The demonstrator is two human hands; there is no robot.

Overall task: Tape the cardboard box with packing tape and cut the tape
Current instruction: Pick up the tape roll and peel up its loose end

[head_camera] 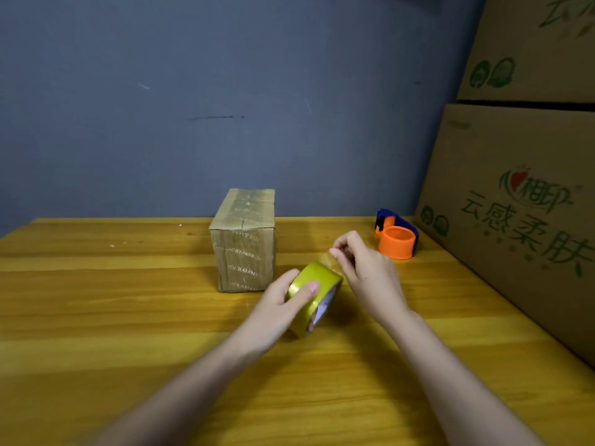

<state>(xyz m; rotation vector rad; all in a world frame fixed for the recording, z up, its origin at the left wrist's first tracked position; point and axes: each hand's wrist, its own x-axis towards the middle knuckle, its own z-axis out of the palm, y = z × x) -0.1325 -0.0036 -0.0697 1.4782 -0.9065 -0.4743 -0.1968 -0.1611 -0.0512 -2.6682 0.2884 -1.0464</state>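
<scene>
A small cardboard box (244,239) stands upright on the wooden table (96,300), its faces covered with strips of clear printed tape. Just right of and in front of it, my left hand (280,304) grips a yellow-gold roll of packing tape (317,294), thumb across the roll's outer face. My right hand (363,268) is above the roll's far side, its fingertips pinched on the tape's loose end, a short clear strip lifted off the roll. An orange and blue tape cutter (396,235) lies at the back right, untouched.
Two large printed cardboard cartons (521,201) are stacked along the table's right side. A grey-blue wall (193,107) runs right behind the table's far edge. Bare wood stretches to the left of the small box.
</scene>
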